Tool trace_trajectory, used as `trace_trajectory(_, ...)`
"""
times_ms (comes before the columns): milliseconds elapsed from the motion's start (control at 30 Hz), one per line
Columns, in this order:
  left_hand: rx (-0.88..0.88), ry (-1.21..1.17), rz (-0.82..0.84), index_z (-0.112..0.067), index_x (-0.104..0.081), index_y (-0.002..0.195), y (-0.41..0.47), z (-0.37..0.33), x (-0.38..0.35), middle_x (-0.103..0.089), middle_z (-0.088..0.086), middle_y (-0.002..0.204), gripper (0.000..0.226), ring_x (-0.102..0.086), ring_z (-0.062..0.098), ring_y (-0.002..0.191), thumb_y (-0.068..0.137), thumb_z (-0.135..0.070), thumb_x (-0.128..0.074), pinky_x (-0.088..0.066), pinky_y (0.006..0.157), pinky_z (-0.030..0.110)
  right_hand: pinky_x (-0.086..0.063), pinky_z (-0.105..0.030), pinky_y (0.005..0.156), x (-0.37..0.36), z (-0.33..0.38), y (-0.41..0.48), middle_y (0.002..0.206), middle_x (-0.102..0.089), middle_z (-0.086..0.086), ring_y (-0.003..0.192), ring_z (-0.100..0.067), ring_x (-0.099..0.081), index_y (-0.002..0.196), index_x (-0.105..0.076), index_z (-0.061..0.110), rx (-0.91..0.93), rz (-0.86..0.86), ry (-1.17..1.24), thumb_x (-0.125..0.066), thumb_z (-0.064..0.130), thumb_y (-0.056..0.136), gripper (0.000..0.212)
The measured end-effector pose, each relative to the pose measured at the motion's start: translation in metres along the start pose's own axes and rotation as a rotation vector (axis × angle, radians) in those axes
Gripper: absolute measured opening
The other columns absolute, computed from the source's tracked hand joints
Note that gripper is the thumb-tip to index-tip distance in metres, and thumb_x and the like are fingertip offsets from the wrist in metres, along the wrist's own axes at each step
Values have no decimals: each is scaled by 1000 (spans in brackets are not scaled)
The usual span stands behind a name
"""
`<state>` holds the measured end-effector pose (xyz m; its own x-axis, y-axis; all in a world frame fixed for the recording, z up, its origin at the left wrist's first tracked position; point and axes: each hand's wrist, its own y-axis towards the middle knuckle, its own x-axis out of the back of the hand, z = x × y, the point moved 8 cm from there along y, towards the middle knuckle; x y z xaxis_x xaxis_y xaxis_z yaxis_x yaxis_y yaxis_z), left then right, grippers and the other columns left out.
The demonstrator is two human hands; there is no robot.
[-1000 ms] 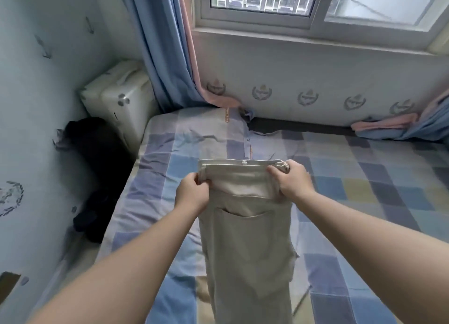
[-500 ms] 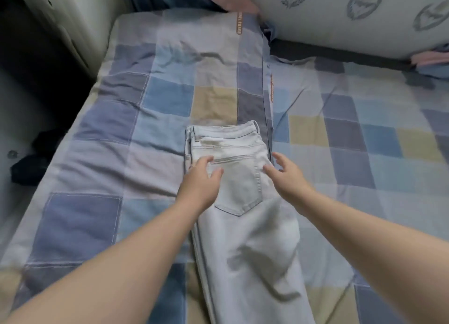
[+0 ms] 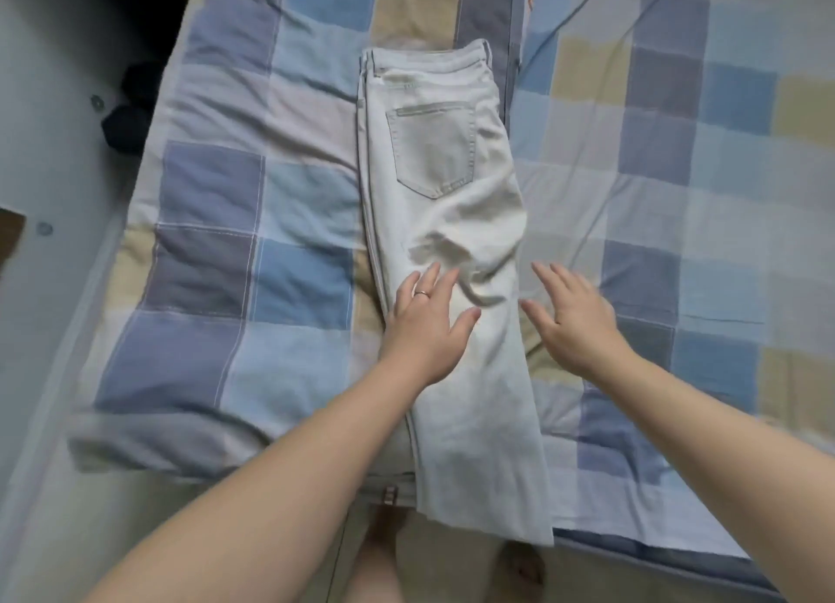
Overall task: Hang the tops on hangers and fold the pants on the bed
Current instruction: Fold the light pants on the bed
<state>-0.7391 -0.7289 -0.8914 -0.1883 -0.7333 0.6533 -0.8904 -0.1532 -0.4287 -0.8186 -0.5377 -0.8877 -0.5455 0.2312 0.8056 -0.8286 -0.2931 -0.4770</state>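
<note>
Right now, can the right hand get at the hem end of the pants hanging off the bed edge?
Probably yes. The right hand hovers open beside the pants, and nothing lies between it and the hem, which overhangs the bed nearest the person.

- A bed (image 3: 217, 186) fills most of the head view, covered by a patchwork quilt (image 3: 655, 159) in blue, grey-violet, pale yellow and white squares, creased in several places.
- A pair of pale, off-white pants (image 3: 452, 204) lies lengthwise down the middle of the quilt, folded leg on leg, waistband at the far end, a back pocket facing up.
- The pants' hem hangs just over the near edge of the bed.
- A left hand (image 3: 424, 326), ring on one finger, rests flat on the wrinkled thigh area of the pants.
- A right hand (image 3: 574, 317), fingers spread, sits on the quilt just beside the pants' right edge.
</note>
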Motion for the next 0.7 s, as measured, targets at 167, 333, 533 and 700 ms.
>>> trace_trajectory(167,176,-100,-11,-30,-32,155,-111,31,-76,-21,-6,167,61,-8,16,153,100,-47,-51,-18,122,41,-26,-50,119,-46,-52,-102,163,-31,-1,151,-23,-24,157,-29,27,-24,60,96,-47,47,102,61)
trace_trajectory(333,379,-194,-173,-18,-41,151,-222,73,-145,-34,4,161,62,-22,25,149,96,-36,-64,-19,120,37,-28,-51,119,-107,-107,-182,164,-30,1,150,-22,-27,159,-25,27,-111,163,259,-47,47,103,64)
trace_trajectory(533,617,-290,-74,-17,-36,154,-318,121,-224,-37,4,159,69,-24,28,148,94,-34,-67,-23,121,40,-32,-42,117,-180,-159,-242,163,-33,-2,148,-22,-33,160,-22,27,-203,275,384,-51,46,102,67)
trace_trajectory(700,580,-338,-107,-20,-30,156,-288,149,-238,-35,0,160,77,-24,23,150,93,-40,-69,-25,120,39,-36,-38,113,-230,-168,-223,161,-34,-2,146,-20,-37,160,-19,26,-225,252,480,-60,46,97,78)
